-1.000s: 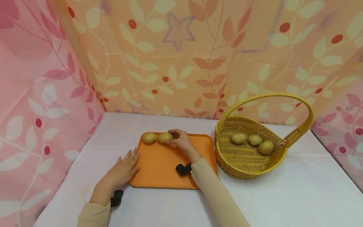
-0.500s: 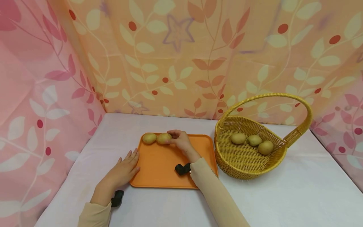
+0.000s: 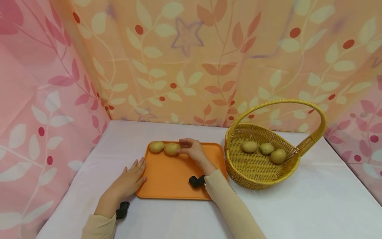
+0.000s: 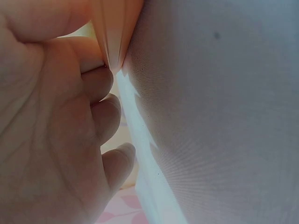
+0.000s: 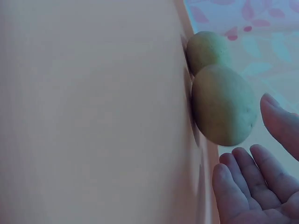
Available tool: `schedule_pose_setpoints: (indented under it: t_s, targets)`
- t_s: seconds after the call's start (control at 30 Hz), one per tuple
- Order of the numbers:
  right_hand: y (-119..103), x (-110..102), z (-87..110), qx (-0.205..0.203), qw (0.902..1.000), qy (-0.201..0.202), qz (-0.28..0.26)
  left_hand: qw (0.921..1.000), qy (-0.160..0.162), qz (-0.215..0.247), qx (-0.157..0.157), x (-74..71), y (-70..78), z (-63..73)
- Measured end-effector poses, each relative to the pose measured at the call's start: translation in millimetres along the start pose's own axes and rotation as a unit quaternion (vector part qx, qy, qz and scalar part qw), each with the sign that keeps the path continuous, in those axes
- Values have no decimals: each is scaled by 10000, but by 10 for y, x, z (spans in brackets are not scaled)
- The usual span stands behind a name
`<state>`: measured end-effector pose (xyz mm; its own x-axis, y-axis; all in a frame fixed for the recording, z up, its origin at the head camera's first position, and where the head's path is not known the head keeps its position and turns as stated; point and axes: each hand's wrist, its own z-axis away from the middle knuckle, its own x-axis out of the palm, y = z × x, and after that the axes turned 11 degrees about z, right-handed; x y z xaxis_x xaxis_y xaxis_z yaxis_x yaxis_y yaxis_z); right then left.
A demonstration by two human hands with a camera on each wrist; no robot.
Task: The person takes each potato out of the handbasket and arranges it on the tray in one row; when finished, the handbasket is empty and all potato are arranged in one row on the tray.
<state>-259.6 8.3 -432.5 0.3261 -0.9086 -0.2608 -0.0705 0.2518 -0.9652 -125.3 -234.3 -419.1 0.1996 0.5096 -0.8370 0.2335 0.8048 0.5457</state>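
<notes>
Two potatoes lie side by side along the back left of an orange tray [image 3: 167,179]. The right-hand potato [image 3: 171,149] looks to touch or nearly touch the left potato [image 3: 156,146]. Just right of the pair, my right hand [image 3: 194,152] hovers over the tray. In the right wrist view its thumb and fingers are spread apart, with a small gap to the nearer potato [image 5: 223,105]. My left hand [image 3: 128,181] lies at the tray's left edge, fingers extended against the rim. The left wrist view shows those fingers [image 4: 105,119] beside the tray's side [image 4: 117,28].
A yellow wicker basket [image 3: 243,179] with a tall arched handle stands just right of the tray. Inside it lie three potatoes [image 3: 267,148]. A white cloth [image 3: 322,199] covers the table, and patterned fabric [image 3: 185,83] rises behind it.
The right-hand potato has shifted slightly left toward the other one. My right hand has let go of it and drawn back a little to the right. The left hand stays put.
</notes>
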Motion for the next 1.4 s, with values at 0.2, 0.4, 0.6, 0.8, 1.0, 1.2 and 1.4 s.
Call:
schedule_pose_setpoints:
  t_s: [0.2,0.4,0.6,0.8,1.0,1.2,1.4]
  targets:
    - [25,-27,28,11,9999,-25,154,10000,19,25,-25,-9,-5,25]
    - [27,54,26,-66,9989,-252,383,10000,28,2,-22,14,-30,31]
    - [33,116,-30,73,9990,327,306,10000,-6,59,1,31,-19,10]
    - [8,112,-89,319,9972,665,97,10000,16,23,18,16,15,1]
    - [-5,92,-82,217,9977,635,88,10000,21,5,29,1,16,-1]
    - [3,83,-64,208,9981,565,98,10000,-18,18,-32,4,-5,4]
    - [12,63,-25,90,9987,489,-107,10000,-8,2,-18,9,-17,8]
